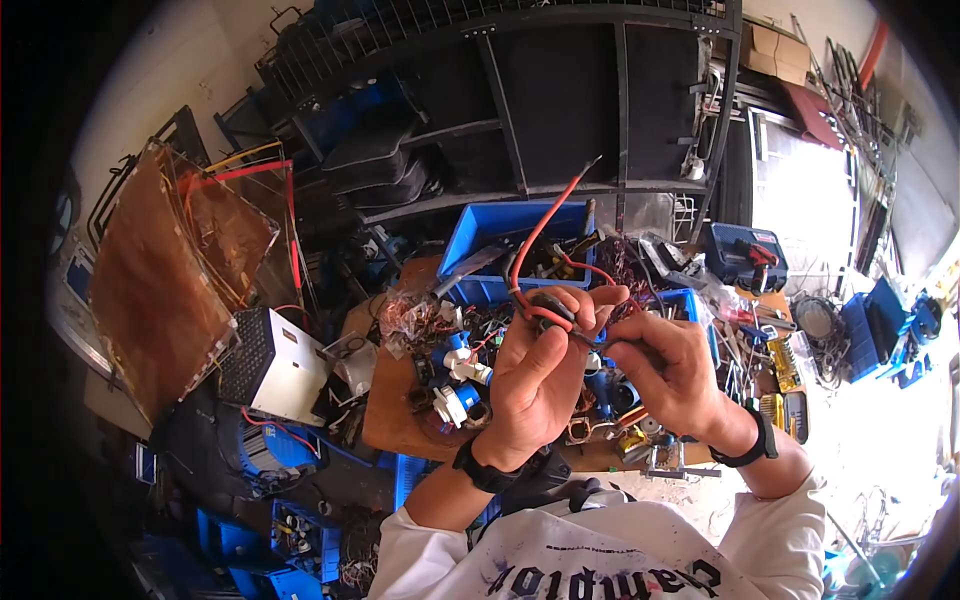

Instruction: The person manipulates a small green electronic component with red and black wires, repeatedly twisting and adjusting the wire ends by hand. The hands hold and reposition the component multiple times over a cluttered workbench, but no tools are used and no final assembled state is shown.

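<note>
Above the workbench my left hand (pixel 530 380) is closed around a thick red cable (pixel 545 222), pinching it between thumb and fingers. One end of the cable stands up away from me, with its bare strands at the tip, and a thinner red lead curves off to the right. Black covering shows on part of the cable at my fingers. My right hand (pixel 670 370) meets the left one, its thumb and index finger pressed together on a dark strip or wire at the cable. Its exact kind is hidden by the fingers.
The wooden workbench (pixel 385 425) is crowded with tools, blue-and-white plug fittings (pixel 455 403) and loose wires. At its back sits a blue bin (pixel 462 235). A tool case (pixel 745 250) lies to the right, a white metal box (pixel 290 365) to the left. A black metal frame (pixel 560 100) rises behind.
</note>
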`<action>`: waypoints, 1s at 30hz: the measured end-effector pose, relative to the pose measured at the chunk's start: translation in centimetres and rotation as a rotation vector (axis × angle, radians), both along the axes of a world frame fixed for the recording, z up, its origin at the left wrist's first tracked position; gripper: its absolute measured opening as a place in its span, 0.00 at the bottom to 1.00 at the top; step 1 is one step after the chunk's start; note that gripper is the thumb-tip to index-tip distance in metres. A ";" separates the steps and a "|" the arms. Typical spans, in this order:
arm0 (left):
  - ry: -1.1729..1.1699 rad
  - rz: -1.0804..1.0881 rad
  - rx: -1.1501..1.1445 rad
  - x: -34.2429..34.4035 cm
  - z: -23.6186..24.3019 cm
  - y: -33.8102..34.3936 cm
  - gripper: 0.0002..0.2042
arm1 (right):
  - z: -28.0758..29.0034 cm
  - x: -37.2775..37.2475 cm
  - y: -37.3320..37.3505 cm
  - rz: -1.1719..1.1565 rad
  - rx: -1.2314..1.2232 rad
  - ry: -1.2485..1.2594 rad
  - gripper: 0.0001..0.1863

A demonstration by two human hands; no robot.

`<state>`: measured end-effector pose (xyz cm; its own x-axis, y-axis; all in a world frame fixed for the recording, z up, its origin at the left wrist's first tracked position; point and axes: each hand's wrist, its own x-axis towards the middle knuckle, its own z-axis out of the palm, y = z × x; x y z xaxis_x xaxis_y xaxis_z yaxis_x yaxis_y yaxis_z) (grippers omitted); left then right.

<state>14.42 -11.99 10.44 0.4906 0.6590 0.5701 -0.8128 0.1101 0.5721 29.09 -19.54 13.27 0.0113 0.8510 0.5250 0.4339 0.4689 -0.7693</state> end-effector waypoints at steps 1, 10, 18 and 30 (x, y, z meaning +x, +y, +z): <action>0.000 -0.001 -0.003 -0.1 -0.1 -0.2 0.12 | 0.0 -0.1 -0.1 -0.005 -0.007 0.003 0.05; -0.025 -0.060 0.001 -0.2 0.5 -0.8 0.14 | 0.2 -0.6 -0.9 0.046 0.010 0.030 0.06; 0.007 -0.024 -0.019 -0.3 0.4 -1.1 0.15 | -0.2 -0.8 -0.6 0.059 -0.021 0.034 0.06; 0.026 -0.017 0.008 0.2 -0.3 -1.3 0.15 | -0.7 -1.4 -0.2 -0.015 0.043 0.043 0.05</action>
<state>14.62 -13.26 10.10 0.5159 0.6459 0.5627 -0.7959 0.1184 0.5938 27.67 -19.76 12.62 0.0476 0.8271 0.5600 0.4083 0.4956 -0.7666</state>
